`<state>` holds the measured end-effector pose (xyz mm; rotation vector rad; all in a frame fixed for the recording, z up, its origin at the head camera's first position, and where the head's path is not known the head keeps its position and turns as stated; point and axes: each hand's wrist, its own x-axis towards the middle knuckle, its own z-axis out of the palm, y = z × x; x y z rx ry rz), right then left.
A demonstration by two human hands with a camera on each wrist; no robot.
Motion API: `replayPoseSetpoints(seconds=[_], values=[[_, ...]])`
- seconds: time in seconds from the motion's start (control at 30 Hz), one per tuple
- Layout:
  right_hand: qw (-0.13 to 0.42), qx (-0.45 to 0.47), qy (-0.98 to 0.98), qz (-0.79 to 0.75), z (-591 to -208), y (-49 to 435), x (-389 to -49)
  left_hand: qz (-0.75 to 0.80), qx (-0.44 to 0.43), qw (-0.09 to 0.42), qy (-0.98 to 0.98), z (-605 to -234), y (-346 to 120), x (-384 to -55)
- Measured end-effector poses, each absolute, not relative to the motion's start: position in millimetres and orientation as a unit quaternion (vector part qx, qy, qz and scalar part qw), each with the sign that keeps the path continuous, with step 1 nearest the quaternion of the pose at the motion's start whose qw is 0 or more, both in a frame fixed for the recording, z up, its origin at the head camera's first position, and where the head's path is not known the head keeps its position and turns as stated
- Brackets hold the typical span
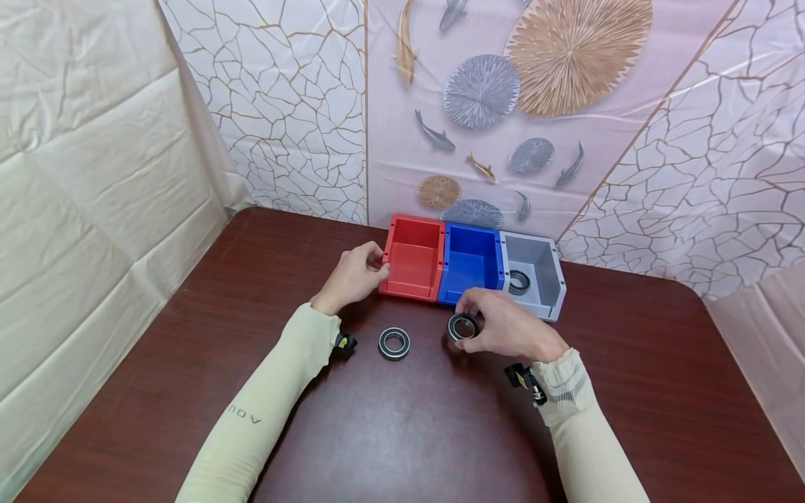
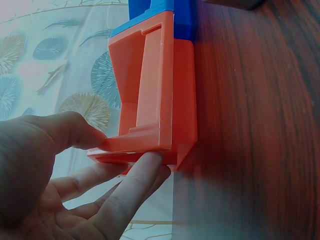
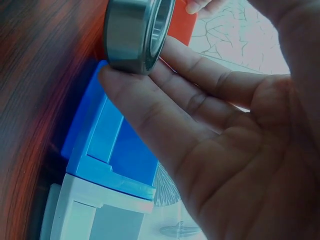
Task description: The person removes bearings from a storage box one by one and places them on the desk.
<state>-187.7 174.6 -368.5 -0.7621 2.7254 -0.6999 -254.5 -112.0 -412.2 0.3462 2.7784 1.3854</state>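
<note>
My right hand (image 1: 506, 325) pinches a ball bearing (image 1: 462, 327), a dark ring with a bright metal rim, close in front of the blue bin (image 1: 468, 255). From the right wrist view, the smooth steel outer side of this bearing (image 3: 129, 40) rests at the fingertips. My left hand (image 1: 355, 276) grips the left wall of the red bin (image 1: 411, 255), thumb inside and fingers outside, as the left wrist view shows. Between the hands, a second bearing (image 1: 394, 344) lies flat on the table. A third bearing (image 1: 519, 281) sits inside the grey bin (image 1: 548, 279).
The red, blue and grey bins stand side by side in a row at the back of the dark wooden table (image 1: 402, 433). Behind them hangs a patterned cloth (image 1: 302, 105). A plain pale cloth (image 1: 94, 209) hangs along the left side.
</note>
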Motion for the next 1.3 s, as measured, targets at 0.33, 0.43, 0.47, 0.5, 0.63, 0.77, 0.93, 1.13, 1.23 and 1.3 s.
replayPoseSetpoints(seconds=[0.33, 0.43, 0.47, 0.5, 0.63, 0.77, 0.93, 1.13, 1.23, 1.3], values=[[0.124, -0.264, 0.927, -0.235, -370.1, 173.4, -186.7, 0.446, 0.110, 0.010, 0.888, -413.7, -111.8, -254.8], [0.131, -0.264, 0.926, -0.235, -371.6, 171.8, -186.3, 0.447, 0.111, 0.010, 0.888, -414.7, -112.2, -254.6], [0.133, -0.264, 0.926, -0.236, -371.9, 171.3, -186.3, 0.447, 0.111, 0.009, 0.888, -414.8, -112.2, -254.5], [0.135, -0.265, 0.925, -0.236, -372.2, 170.9, -186.2, 0.447, 0.111, 0.009, 0.888, -414.9, -112.2, -254.5], [0.138, -0.267, 0.925, -0.231, -372.8, 169.5, -185.8, 0.446, 0.111, 0.009, 0.888, -414.6, -111.7, -254.9], [0.141, -0.268, 0.926, -0.227, -372.5, 168.9, -186.1, 0.448, 0.108, 0.008, 0.888, -414.3, -111.4, -255.8], [0.150, -0.263, 0.926, -0.226, -371.8, 170.2, -187.5, 0.447, 0.109, 0.005, 0.888, -414.5, -111.2, -256.8], [0.157, -0.266, 0.924, -0.225, -372.9, 171.5, -188.0, 0.447, 0.111, 0.008, 0.888, -415.2, -111.6, -257.1], [0.157, -0.267, 0.924, -0.223, -373.5, 171.2, -187.6, 0.447, 0.110, 0.007, 0.888, -414.9, -111.8, -256.7], [0.158, -0.267, 0.924, -0.223, -373.9, 170.8, -187.2, 0.448, 0.109, 0.007, 0.887, -414.3, -111.9, -256.5]])
